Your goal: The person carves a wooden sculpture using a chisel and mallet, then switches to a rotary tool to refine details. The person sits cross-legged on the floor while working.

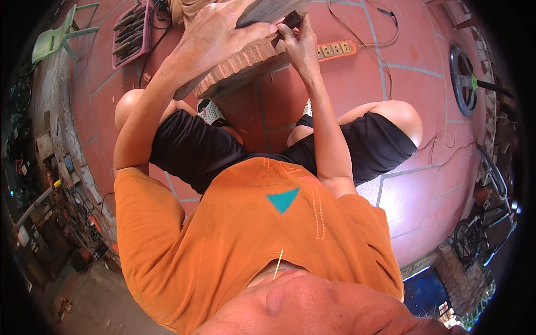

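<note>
Brown wood, a ridged block (240, 67), sits just beyond your feet (210, 111), apparently for comfortable reach. Your left hand (215, 30) grips it, likely for steadiness, while your right hand (301, 49) pinches a small dark piece (295, 19) at its right end. An orange power strip (338, 50) lies nearby on the tiled floor (413, 89).

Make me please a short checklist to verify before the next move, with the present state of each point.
1. Left hand against the ridged brown block: ok, it lies over it.
2. Grip of the right hand: cannot tell; its fingertips are at the block's far end, but what they pinch is unclear.
3. Gloves on: not ok, both hands are bare.
4. Orange power strip apart from the block: cannot tell, the right hand hides its near end.
5. Dark long pieces inside the pink basket: ok.
</note>
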A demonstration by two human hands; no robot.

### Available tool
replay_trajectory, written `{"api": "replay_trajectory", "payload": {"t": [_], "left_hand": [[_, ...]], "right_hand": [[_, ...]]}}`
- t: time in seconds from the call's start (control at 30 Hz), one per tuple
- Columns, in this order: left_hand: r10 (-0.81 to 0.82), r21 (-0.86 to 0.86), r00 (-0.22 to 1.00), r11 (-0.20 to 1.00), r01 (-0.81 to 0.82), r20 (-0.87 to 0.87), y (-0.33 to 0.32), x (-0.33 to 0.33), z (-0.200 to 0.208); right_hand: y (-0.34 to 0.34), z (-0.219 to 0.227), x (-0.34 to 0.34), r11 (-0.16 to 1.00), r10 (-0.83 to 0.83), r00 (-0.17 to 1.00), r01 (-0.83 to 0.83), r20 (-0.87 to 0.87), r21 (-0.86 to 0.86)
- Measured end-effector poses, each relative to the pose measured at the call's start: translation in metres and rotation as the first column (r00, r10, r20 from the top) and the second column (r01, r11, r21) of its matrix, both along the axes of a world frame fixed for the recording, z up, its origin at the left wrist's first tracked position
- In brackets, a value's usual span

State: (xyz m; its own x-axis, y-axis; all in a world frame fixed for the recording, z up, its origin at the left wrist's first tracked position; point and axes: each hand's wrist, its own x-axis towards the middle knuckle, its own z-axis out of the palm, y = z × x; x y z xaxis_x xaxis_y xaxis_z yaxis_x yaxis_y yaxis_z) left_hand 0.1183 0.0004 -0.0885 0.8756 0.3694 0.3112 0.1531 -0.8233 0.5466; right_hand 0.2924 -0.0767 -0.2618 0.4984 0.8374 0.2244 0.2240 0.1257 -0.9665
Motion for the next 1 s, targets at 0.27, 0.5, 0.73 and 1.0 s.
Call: {"api": "replay_trajectory", "payload": {"t": [0.27, 0.5, 0.73, 1.0], "left_hand": [[0.042, -0.526, 0.950, 0.825, -0.209, -0.311, 0.016, -0.009, -0.048], [0.159, -0.239, 0.960, 0.947, -0.215, -0.232, 0.003, -0.014, 0.006], [0.163, -0.400, 0.986, 0.902, -0.161, -0.030, 0.027, -0.043, -0.034], [0.175, -0.412, 0.980, 0.889, -0.199, -0.094, 0.025, -0.054, -0.028]], "right_hand": [[0.001, 0.002, 0.003, 0.999, 0.035, 0.954, -0.041, -0.298, -0.014], [-0.010, -0.016, 0.024, 0.998, -0.055, 0.752, 0.013, -0.657, -0.069], [-0.002, -0.004, 0.005, 0.999, 0.009, 0.857, 0.009, -0.515, 0.033], [-0.021, 0.006, 0.009, 0.963, -0.004, 0.943, 0.093, 0.331, -0.254]]}}
